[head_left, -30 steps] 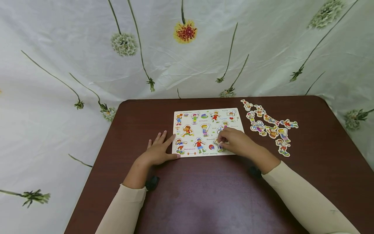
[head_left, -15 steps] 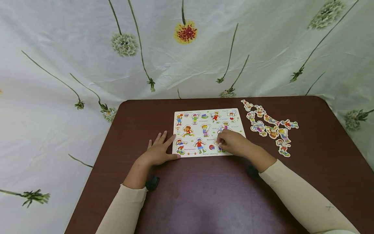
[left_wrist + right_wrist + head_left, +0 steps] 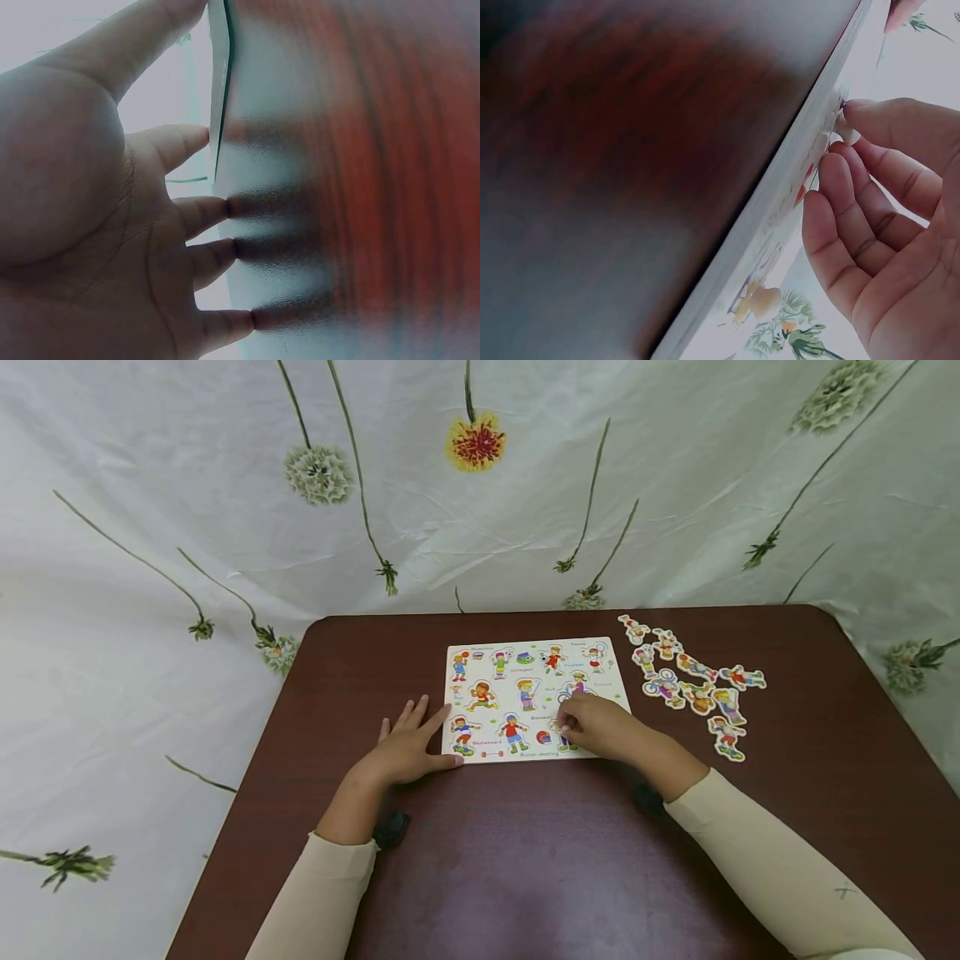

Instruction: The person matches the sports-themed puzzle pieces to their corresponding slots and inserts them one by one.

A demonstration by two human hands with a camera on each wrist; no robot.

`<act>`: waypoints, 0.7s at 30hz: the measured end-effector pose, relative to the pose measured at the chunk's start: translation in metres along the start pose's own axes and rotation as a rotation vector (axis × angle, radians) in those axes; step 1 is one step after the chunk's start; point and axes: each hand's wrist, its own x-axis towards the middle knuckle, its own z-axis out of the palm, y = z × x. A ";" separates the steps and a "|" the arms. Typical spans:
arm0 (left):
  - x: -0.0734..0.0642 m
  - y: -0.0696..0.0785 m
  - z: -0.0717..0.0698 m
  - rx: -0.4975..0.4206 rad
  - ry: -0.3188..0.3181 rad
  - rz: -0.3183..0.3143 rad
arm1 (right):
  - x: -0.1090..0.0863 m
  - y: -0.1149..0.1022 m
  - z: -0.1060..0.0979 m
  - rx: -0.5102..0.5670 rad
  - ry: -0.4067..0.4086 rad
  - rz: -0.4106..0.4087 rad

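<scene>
My spread left hand (image 3: 405, 750) touches the white rectangular puzzle board (image 3: 506, 700), probably to stop it sliding on the dark-brown wooden desk (image 3: 495, 852); my right hand (image 3: 602, 727) pinches a small pale round knob (image 3: 847, 133) there. Beyond lie loose colourful figure-shaped pieces (image 3: 726, 739).

Lower-right board figure (image 3: 566, 744) partly invisible behind the right hand (image 3: 600, 725).

On the table (image 3: 487, 843), loose pieces (image 3: 698, 697) lie right of the board (image 3: 506, 699), cloth (image 3: 480, 527) behind.
</scene>
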 end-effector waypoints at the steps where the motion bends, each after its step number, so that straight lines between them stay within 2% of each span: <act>1: 0.000 0.000 0.000 -0.001 0.000 -0.001 | 0.000 0.000 0.000 0.004 0.005 0.002; 6: -0.002 0.001 -0.001 -0.010 -0.002 -0.002 | -0.004 0.001 0.001 0.071 0.063 0.026; 15: 0.000 0.001 0.001 -0.006 0.005 0.009 | -0.019 0.004 0.000 0.317 0.232 0.079; 21: 0.000 0.002 0.000 -0.007 0.001 0.005 | -0.031 0.005 -0.002 0.421 0.319 0.159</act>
